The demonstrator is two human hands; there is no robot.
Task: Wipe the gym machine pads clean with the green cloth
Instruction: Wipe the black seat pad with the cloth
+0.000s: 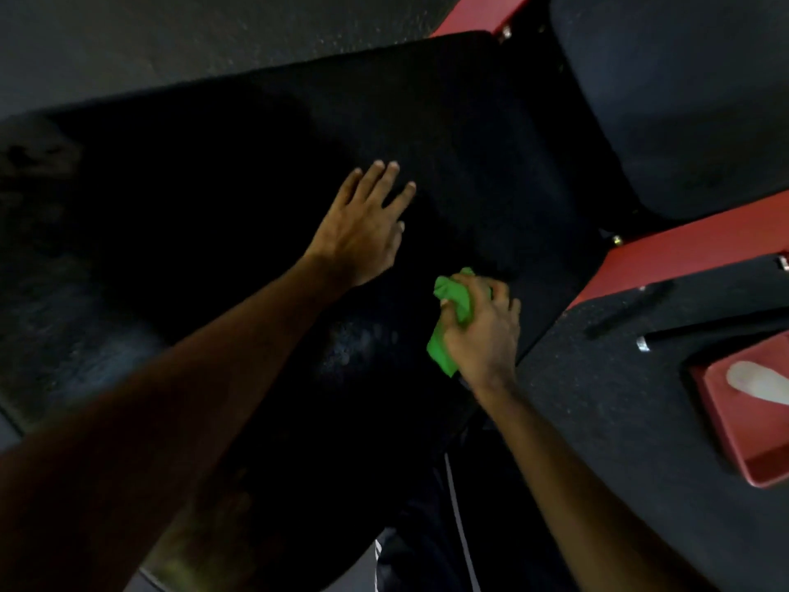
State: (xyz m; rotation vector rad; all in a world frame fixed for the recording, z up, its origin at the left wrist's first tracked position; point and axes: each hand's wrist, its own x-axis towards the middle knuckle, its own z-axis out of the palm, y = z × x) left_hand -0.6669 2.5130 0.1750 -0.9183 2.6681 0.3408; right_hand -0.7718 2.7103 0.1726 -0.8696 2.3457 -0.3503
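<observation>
The right hand clenches the bunched bright green cloth against the near right part of the large black padded gym pad, while the left hand rests flat, fingers spread, farther left beside red metal frame bars.

Left hand on pad; right hand nearer, to its right, cloth in it, touching pad.

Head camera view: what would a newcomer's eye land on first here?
The bright green cloth, bunched in the right hand at centre, stands out against the black pad. The left hand rests flat on the pad, up and left of it. At right, red frame bars cross.
</observation>
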